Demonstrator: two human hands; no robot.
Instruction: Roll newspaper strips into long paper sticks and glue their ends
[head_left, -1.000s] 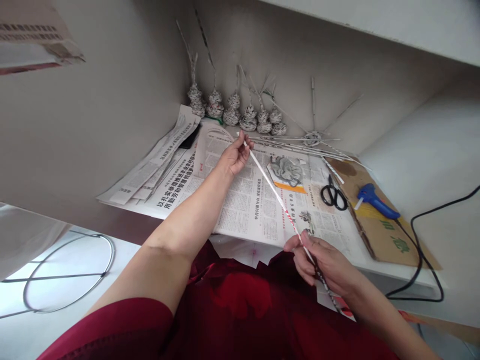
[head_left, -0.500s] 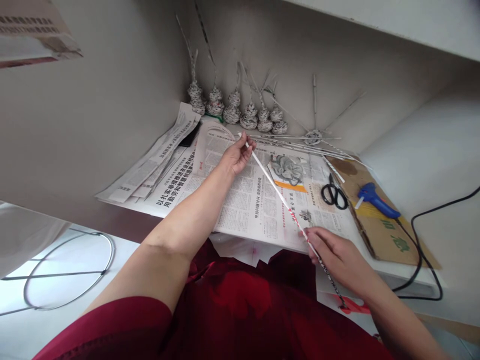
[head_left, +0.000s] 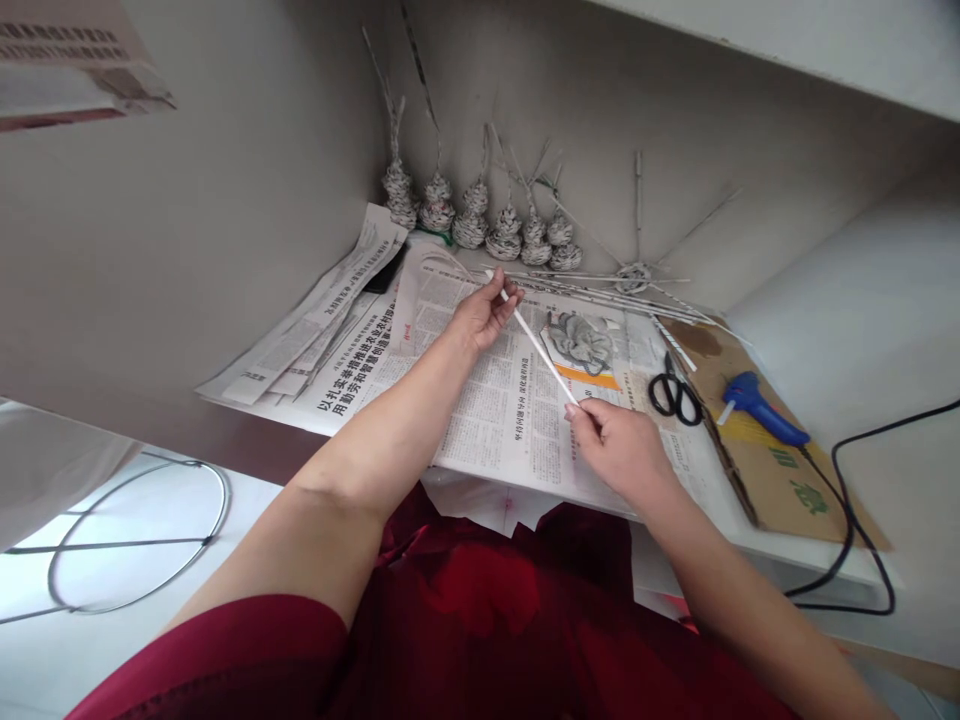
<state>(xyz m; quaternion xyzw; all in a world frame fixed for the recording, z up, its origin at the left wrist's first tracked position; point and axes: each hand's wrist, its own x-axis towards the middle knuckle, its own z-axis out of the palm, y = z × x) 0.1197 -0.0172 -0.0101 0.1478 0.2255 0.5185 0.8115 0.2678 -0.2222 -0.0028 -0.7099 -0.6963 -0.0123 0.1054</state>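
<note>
A thin white rolled paper tube [head_left: 541, 348] slants between my two hands above the spread newspaper [head_left: 480, 430]. My left hand [head_left: 489, 310] pinches it close to its upper end, which pokes out past the thumb. The fingers of my right hand [head_left: 619, 440] are closed on the tube farther down; the part beyond this hand is hidden behind it and the forearm. Just past the tube lies a grey clump [head_left: 581, 342] on a small piece with an orange edge. Black-handled scissors [head_left: 675, 398] rest to the right of my right hand.
Several gourd-shaped woven paper pieces [head_left: 472, 215] line the back wall. Loose paper sticks [head_left: 600, 293] and a star-like woven start [head_left: 634, 277] lie nearby. At right, a blue glue gun [head_left: 765, 408] with a black cord sits on cardboard [head_left: 795, 490]. Newspaper strips [head_left: 322, 320] are stacked left.
My right hand has moved up and left along the paper tube, closer to my left hand. The patterned lower stretch of the tube no longer shows. My left hand keeps its pinch.
</note>
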